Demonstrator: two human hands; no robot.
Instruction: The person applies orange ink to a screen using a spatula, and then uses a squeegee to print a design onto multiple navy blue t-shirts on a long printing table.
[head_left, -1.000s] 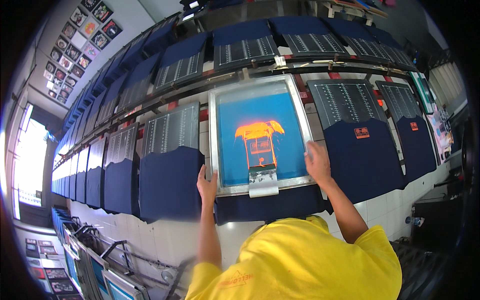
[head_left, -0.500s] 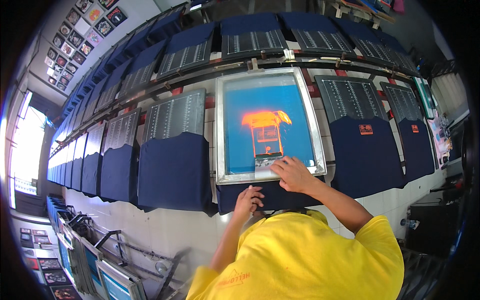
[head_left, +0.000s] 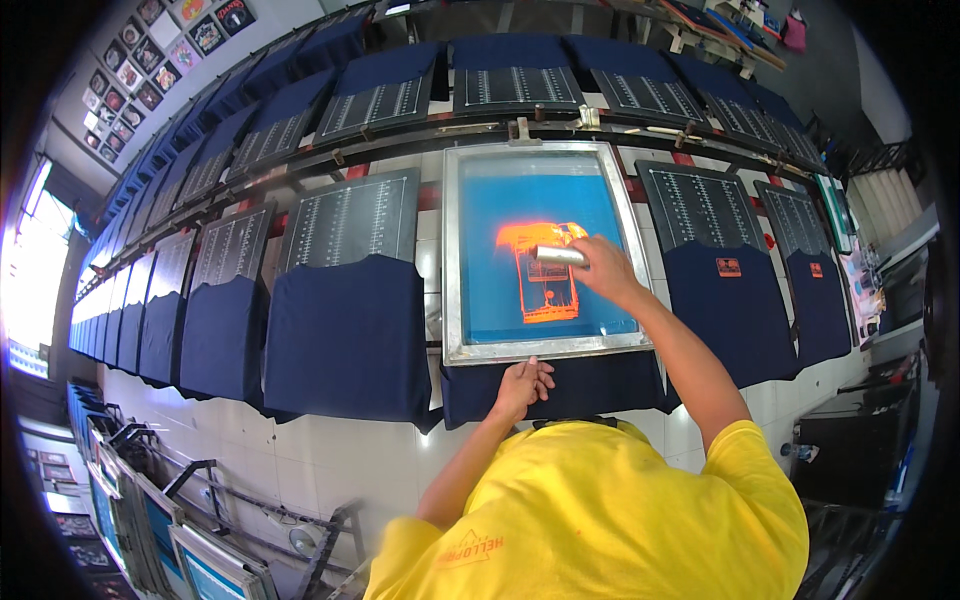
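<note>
In front of me a silver-framed printing screen (head_left: 453,250) with blue mesh (head_left: 490,205) lies over a navy shirt (head_left: 590,388). Bright orange ink (head_left: 515,238) lies around the stencil's upper part and outlines a rectangular design. My right hand (head_left: 606,268) is closed around a squeegee (head_left: 558,256) with a silver metal handle, over the upper part of the design; its blade edge is hard to make out. By the frame's near edge rests my left hand (head_left: 525,388), fingers loosely curled, one fingertip at the frame and nothing visible in it.
To the right, two navy shirts (head_left: 725,310) on boards bear small orange prints. On the left stands a row of boards (head_left: 350,215) with navy shirts (head_left: 345,340). A rail (head_left: 400,150) runs behind the screen. More framed screens (head_left: 215,565) lean at the lower left.
My right hand has moved from the screen's near edge up and away from me with the squeegee, uncovering the lower design. My left hand has shifted slightly right, to the frame's edge.
</note>
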